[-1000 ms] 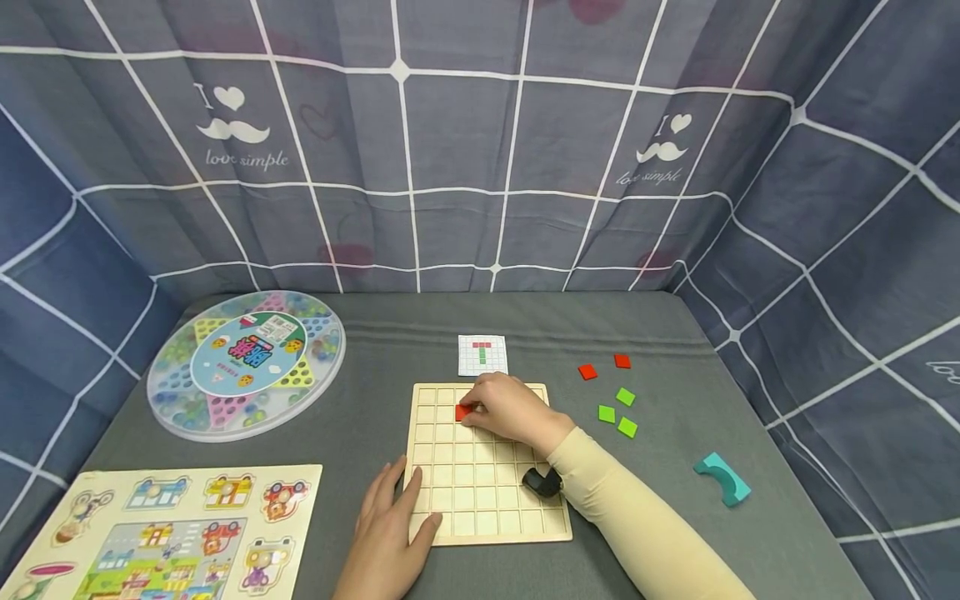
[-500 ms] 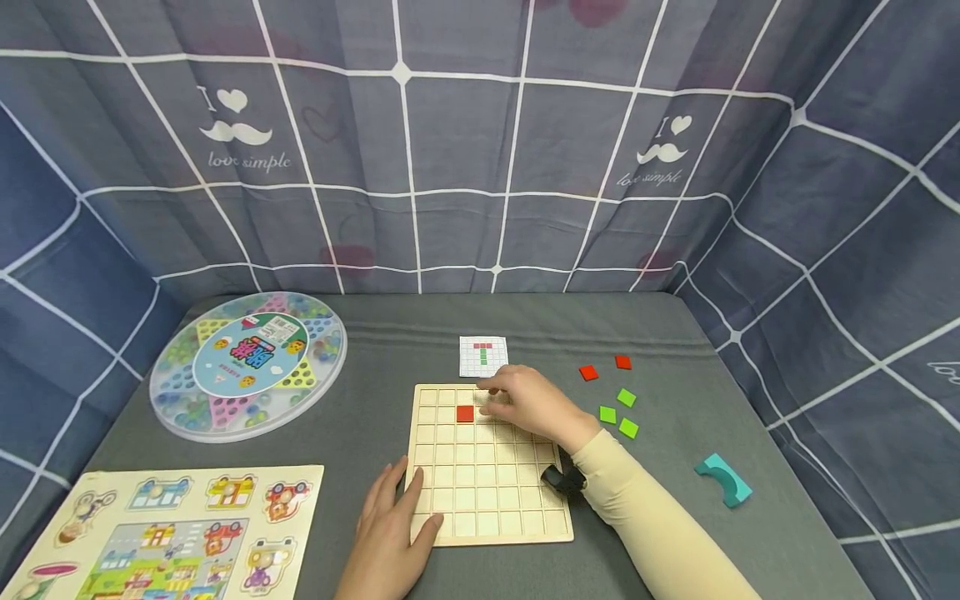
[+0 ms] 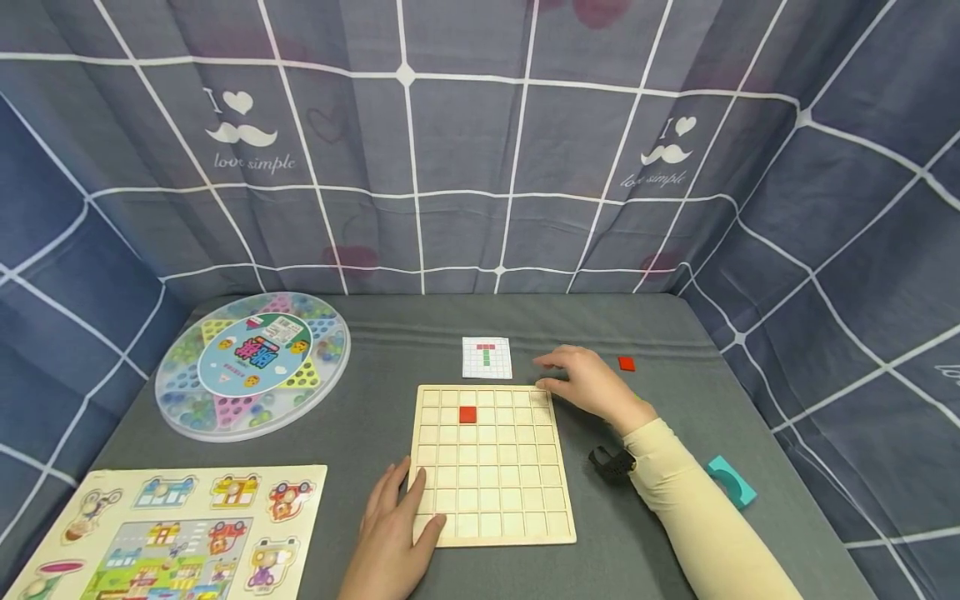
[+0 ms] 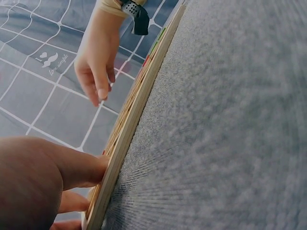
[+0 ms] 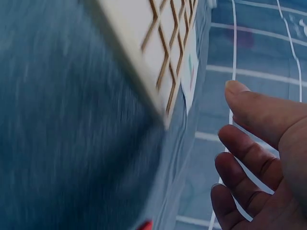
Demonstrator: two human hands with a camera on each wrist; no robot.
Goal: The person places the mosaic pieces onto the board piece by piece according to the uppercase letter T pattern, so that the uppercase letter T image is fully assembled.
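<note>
Head view: red tile [image 3: 468, 414] sits at eleven o'clock on the grid board [image 3: 487, 502]. Right hand [image 3: 591, 388] at two, fingers parted, empty; left hand [image 3: 396, 533] at eight, fingers spread. Left-hand pressure could skew board and tile.

Grid board [image 3: 488, 500]: bare wood look, matt, smooth, grooved lines. Red tile [image 3: 467, 414] at board's 11 o'clock: smooth, can't call material tbh. Card [image 3: 487, 358] at 12: matt paper. Game disc [image 3: 252, 367] at 10: clear glossy plastic. Table cover [image 3: 405, 350]: matt cloth, bit rough up close. Curtain [image 3: 465, 150] further out at 12: creased fabric.
</note>
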